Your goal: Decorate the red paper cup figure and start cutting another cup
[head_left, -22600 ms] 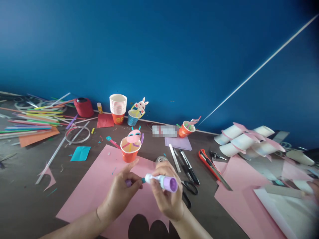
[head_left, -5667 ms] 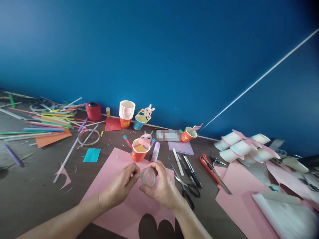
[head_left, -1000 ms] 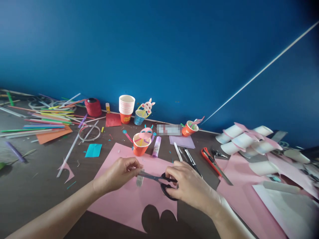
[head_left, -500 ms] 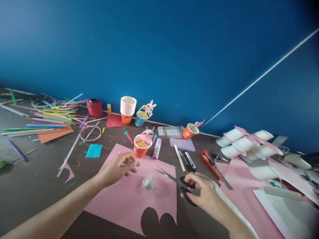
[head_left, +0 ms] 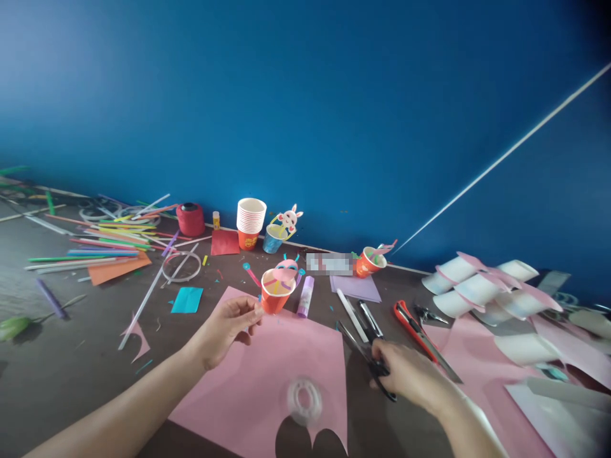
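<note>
Dark table [head_left: 86, 388], blue wall [head_left: 286, 108]
Right hand [head_left: 400, 370] clamps scissors [head_left: 366, 357] by the right edge of the pink sheet [head_left: 252, 385]; left hand [head_left: 233, 327], fingertips together, hovers near its far-left corner; blurred tape [head_left: 316, 402] sits by its near edge.

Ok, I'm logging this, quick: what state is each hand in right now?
Left hand: pinched closed; can't tell if it holds anything.
Right hand: closed, holding scissors.

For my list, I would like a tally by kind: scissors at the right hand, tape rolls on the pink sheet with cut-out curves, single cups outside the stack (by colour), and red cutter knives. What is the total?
Scissors: 1 pair
Tape roll: 1
Orange-red cups: 2 (front cup, back-right cup)
Blue cup: 1
Red cutter knife: 1
Total: 6
</note>
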Demonstrator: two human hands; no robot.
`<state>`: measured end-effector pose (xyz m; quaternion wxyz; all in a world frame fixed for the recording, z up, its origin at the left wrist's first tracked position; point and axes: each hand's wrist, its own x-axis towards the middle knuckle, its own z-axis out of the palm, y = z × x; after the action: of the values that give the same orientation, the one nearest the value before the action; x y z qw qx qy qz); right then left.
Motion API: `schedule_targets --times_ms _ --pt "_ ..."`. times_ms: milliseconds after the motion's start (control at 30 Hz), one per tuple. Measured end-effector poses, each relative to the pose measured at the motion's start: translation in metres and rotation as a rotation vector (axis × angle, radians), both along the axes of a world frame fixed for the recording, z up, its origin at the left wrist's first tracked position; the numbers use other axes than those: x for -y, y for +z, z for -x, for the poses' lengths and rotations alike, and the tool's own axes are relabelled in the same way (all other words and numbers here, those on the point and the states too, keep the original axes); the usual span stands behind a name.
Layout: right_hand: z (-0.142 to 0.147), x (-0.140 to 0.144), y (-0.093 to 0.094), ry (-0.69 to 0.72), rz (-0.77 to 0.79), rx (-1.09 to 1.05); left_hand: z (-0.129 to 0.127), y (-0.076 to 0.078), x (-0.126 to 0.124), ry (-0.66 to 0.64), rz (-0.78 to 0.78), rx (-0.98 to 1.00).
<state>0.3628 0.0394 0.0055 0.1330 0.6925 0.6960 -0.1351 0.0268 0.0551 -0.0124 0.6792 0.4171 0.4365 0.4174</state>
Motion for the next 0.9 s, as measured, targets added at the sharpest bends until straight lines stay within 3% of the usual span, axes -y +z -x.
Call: schedule_targets --times_ms 200,333,400,467,500,567,667,767,900 --pt "0.002 -0.033 0.004 0.095 0.166 -0.004 0.002 0.001 0.003 0.061 -0.294 -0.172" --pt "-0.002 -0.045 0.011 -0.029 0.358 -0.158 0.009 0.005 0.006 0.054 -0.429 -0.315" --pt "0.011 -0.044 0.022 -0.027 0.262 -0.324 0.01 0.01 0.007 0.029 -0.529 -0.367" --pt "0.038 -0.038 0.035 0.027 0.033 -0.676 0.008 0.017 0.006 -0.011 -0.683 -0.38" --pt "0.055 -0.033 0.039 0.016 0.003 -0.86 0.007 0.021 0.005 -0.032 -0.767 -0.375" --pt "0.09 -0.024 0.043 -0.008 0.117 -1.213 0.003 0.027 0.004 -0.062 -0.924 -0.374" --pt "0.13 -0.014 0.04 -0.004 0.432 -1.476 0.0 0.033 0.003 -0.065 -1.087 -0.44" --pt "0.144 -0.013 0.035 -0.056 0.55 -1.594 0.001 0.034 0.002 -0.049 -1.154 -0.49" --pt "0.145 -0.017 0.034 -0.151 0.564 -1.616 0.003 0.034 0.002 -0.041 -1.175 -0.533"
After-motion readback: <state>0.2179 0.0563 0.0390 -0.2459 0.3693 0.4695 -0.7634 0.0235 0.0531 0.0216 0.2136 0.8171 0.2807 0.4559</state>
